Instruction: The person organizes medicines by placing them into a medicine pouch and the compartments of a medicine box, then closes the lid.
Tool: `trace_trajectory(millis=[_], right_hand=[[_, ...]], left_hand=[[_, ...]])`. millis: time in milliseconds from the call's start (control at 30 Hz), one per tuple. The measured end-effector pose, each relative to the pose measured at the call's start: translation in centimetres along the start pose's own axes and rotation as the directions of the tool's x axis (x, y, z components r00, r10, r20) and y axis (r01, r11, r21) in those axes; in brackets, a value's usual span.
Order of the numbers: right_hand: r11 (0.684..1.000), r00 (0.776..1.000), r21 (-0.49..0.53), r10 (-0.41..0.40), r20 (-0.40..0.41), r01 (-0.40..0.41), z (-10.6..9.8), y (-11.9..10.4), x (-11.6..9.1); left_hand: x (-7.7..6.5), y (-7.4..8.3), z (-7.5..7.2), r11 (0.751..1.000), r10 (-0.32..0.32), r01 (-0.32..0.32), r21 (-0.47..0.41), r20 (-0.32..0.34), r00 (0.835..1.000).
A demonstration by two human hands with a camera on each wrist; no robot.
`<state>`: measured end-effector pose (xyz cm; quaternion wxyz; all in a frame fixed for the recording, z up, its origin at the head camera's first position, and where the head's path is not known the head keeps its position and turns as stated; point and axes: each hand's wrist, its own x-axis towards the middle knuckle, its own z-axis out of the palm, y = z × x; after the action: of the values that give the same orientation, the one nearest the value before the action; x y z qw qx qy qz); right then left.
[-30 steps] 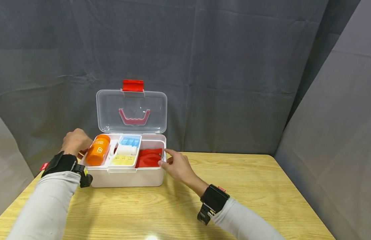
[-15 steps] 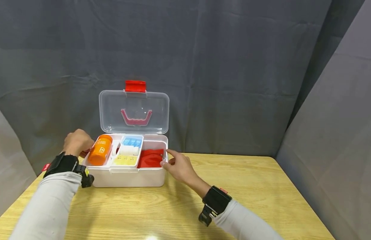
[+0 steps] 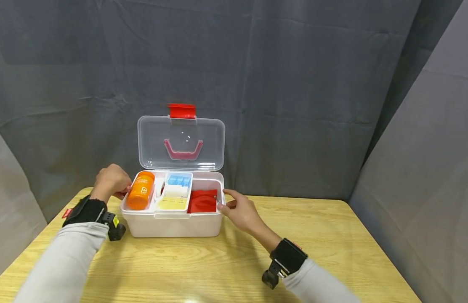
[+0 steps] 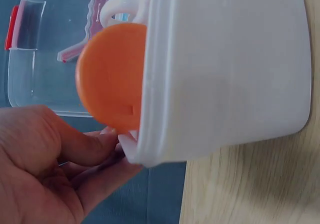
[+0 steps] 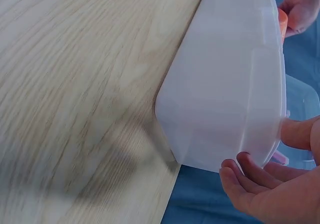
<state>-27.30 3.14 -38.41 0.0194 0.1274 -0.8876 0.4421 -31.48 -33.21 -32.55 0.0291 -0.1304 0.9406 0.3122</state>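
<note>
A white medicine box [image 3: 173,226] stands on the table with its clear lid [image 3: 150,143] raised. My left hand [image 3: 112,182] holds the box's left end at the rim; in the left wrist view its thumb and fingers close at the rim corner, beside the orange bottle [image 4: 112,76]. That orange bottle [image 3: 141,191] lies in the white inner tray [image 3: 157,197]. On the right end, my right hand [image 3: 243,210] grips the rim and side wall, its thumb [image 5: 297,133] at the rim and fingers against the wall. A red pouch [image 3: 203,201] lies in the box's right part.
Beside the bottle, the tray holds a blue pill case [image 3: 179,180], a white roll [image 3: 176,191] and a yellow packet [image 3: 172,203]. The wooden table [image 3: 313,244] extends to the right. A grey curtain [image 3: 294,105] hangs behind it.
The medicine box has slid to the right along the table with its contents and raised lid. Both hands have moved right with it, keeping their places at its ends.
</note>
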Motion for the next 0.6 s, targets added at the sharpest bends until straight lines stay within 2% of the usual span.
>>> trace_trajectory(millis=[300,600], right_hand=[[1.000,0.998,0.005,0.025,-0.059,-0.025,-2.9,2.2,-1.2],[0.997,0.994,0.039,0.074,-0.084,-0.071,-6.0,4.2,-2.5]], left_hand=[[-0.6,1.5,2.8,0.990,0.119,-0.114,-0.089,0.054,0.991],[-1.5,3.6,5.8,0.971,0.146,-0.134,-0.200,0.047,0.988]])
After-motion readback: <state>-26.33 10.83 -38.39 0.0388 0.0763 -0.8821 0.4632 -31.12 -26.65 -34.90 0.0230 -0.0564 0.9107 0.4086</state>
